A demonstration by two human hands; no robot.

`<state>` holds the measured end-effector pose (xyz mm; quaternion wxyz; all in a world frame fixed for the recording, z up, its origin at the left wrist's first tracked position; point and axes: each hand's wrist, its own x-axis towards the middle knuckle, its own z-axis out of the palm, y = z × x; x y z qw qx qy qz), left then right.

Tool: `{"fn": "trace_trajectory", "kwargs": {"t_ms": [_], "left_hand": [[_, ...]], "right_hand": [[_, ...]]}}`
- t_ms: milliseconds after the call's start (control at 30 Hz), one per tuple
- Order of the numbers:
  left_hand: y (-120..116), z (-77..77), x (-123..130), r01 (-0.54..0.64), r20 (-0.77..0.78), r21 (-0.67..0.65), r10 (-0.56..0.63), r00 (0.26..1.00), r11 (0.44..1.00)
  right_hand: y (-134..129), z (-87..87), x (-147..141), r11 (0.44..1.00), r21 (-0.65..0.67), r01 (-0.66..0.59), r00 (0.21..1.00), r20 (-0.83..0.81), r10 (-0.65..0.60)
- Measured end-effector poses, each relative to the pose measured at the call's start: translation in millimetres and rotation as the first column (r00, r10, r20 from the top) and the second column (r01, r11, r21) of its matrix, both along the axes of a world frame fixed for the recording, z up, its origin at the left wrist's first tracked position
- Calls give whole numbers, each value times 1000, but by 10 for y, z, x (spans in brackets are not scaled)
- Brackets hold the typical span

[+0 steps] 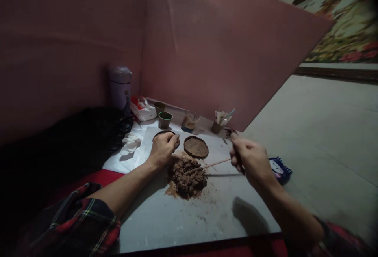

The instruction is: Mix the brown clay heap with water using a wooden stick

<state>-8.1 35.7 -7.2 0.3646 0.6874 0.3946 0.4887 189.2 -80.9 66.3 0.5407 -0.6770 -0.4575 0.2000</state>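
Note:
A heap of crumbly brown clay-like material (pixel 189 176) lies on the pale board (pixel 177 225), with a thin stick (pixel 217 163) reaching out of it to the right. Behind the heap is a round flat brown disc with a raised rim (pixel 196 147). My left hand (pixel 164 146) is closed at a second similar round piece (pixel 177 142), covering most of it; whether it grips anything is hidden. Raised at the right, my right hand (pixel 245 152) has its fingers curled together, with something small and dark at the fingertips that I cannot make out.
Along the back stand two cups (pixel 165 120), a clear jar (pixel 189 123) and a holder of pens or tools (pixel 220 125). At left are crumpled white tissue (pixel 130 143), a purple flask (pixel 120 87) and black plastic (pixel 88 138). A blue pouch (pixel 280 169) is at right.

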Motion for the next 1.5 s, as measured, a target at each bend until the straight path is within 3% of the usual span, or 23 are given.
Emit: {"fn": "trace_trajectory", "kwargs": {"t_ms": [67,167,233,300,467,667,867,1000,1300,1500], "left_hand": [[1,12,-6,-7,21,-8,7,1000,1000],[7,25,-7,-31,32,-9,31,999,999],[11,29,-5,-34,32,-1,34,999,999],[19,27,-4,-28,32,2,28,999,1000],[64,-9,-6,-30,26,0,30,999,1000],[58,-9,-5,-34,-2,7,34,999,999],[46,-2,3,-24,-18,-8,24,1000,1000],[57,-12,6,-25,-31,-17,25,999,1000],[39,-6,17,-19,-28,-26,18,999,999],[24,3,17,-6,-18,-63,5,1000,998]], "right_hand": [[-263,-237,66,993,-114,-13,995,-102,1],[-335,-502,187,974,-206,-93,920,-393,4],[-233,-568,229,975,-144,-168,817,-574,56],[-90,-585,209,981,-51,-186,784,-610,117],[99,-674,-33,982,155,-105,827,-536,173],[-81,-782,-191,936,301,-184,892,-348,287],[-145,-734,-111,900,435,42,898,-411,156],[-151,-729,-90,866,493,83,929,-352,112],[-180,-842,-178,931,332,-152,939,-246,241],[-288,-875,-177,891,305,-336,931,-35,363]]}}
